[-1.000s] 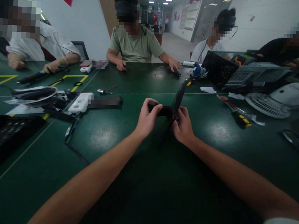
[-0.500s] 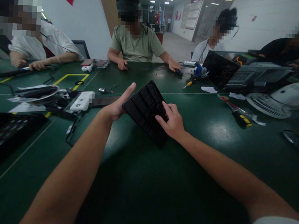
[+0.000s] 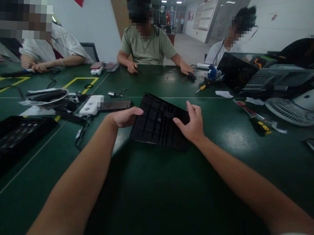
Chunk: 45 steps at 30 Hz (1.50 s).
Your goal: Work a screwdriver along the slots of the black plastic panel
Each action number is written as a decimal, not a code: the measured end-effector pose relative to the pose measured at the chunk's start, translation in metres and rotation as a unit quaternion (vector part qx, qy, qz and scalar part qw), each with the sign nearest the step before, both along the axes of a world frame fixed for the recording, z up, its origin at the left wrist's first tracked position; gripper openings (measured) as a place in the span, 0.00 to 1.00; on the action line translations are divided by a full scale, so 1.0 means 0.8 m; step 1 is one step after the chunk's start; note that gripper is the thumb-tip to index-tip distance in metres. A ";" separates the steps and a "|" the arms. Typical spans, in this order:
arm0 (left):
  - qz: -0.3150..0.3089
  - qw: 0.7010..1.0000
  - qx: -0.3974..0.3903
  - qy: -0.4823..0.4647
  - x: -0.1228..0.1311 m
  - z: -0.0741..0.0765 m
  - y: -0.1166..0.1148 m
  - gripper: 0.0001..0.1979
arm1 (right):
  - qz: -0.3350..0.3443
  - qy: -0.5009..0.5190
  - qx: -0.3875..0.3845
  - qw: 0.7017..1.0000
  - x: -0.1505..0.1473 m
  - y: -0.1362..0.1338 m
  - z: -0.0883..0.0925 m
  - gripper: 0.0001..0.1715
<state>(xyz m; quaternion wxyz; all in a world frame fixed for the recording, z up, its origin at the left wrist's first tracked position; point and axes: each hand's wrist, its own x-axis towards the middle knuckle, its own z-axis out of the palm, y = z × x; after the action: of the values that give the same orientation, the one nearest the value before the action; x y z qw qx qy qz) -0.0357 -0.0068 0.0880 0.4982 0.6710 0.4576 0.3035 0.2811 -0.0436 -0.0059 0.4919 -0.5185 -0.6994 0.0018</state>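
Note:
A black plastic panel [image 3: 156, 124] with a raised grid of ribs on its upper face is held tilted over the green table. My left hand [image 3: 125, 117] grips its left edge, thumb on top and fingers mostly hidden beneath. My right hand [image 3: 195, 124] is at the panel's right end, thumb over the ribbed face and index finger by the top corner; its other fingers are partly hidden. A dark flat phone-like object [image 3: 117, 105] and a white box-shaped device [image 3: 91, 105] lie just beyond my left hand.
A black tray-like housing [image 3: 16, 138] lies at left. Screwdrivers [image 3: 260, 124] and a white fan-like grille [image 3: 289, 110] are at right, near an open computer case [image 3: 277, 80]. Small metal parts [image 3: 113, 94] lie ahead. A person in a green shirt [image 3: 147, 43] sits opposite, others alongside.
The panel has turned from a steep slant to nearly level and shifted slightly right. My left thumb has come down onto its edge, and my right hand has moved to its right end.

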 end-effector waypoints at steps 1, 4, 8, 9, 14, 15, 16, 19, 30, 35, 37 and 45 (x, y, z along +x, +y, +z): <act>-0.022 0.999 -0.031 -0.011 -0.001 -0.006 0.001 0.20 | -0.024 0.021 0.001 1.000 0.004 0.005 -0.003 0.55; -0.077 0.990 -0.113 -0.037 -0.001 -0.020 0.005 0.22 | -0.079 0.091 -0.014 0.993 0.014 0.017 -0.010 0.49; -0.076 0.986 -0.139 -0.057 0.002 -0.035 0.005 0.23 | -0.095 0.148 -0.034 0.984 0.024 0.025 -0.014 0.43; -0.070 0.986 -0.137 -0.056 0.003 -0.038 0.005 0.23 | -0.096 0.153 -0.031 0.983 0.027 0.026 -0.014 0.43; -0.039 0.992 -0.109 -0.060 0.008 -0.050 0.007 0.27 | -0.106 0.162 -0.060 0.979 0.036 0.032 -0.012 0.44; -0.029 0.992 -0.104 -0.061 0.009 -0.052 0.008 0.28 | -0.105 0.166 -0.066 0.978 0.037 0.034 -0.012 0.44; -0.020 0.993 -0.103 -0.062 0.011 -0.052 0.008 0.28 | -0.102 0.171 -0.069 0.978 0.038 0.036 -0.012 0.44; 0.003 0.991 -0.113 -0.066 0.020 -0.053 0.007 0.26 | -0.092 0.182 -0.068 0.977 0.039 0.041 -0.013 0.43; 0.043 0.985 -0.112 -0.121 0.035 -0.076 0.009 0.37 | -0.152 0.199 -0.065 0.966 0.075 0.058 -0.018 0.23; 0.003 0.986 -0.118 -0.119 0.032 -0.073 0.008 0.39 | -0.174 0.218 0.008 0.960 0.088 0.048 0.021 0.15; -0.007 0.986 -0.121 -0.114 0.031 -0.071 0.008 0.38 | -0.153 0.223 0.026 0.962 0.081 0.036 0.042 0.13; -0.033 0.990 -0.104 -0.090 0.030 -0.074 0.011 0.33 | 0.184 0.249 -0.258 0.915 0.001 0.004 0.095 0.14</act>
<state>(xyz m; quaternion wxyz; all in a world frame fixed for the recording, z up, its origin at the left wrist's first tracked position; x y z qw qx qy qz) -0.0116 0.0024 0.0289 0.6146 0.6003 0.4171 0.2968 0.2817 -0.0405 0.0701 0.4901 -0.4721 -0.6126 0.4019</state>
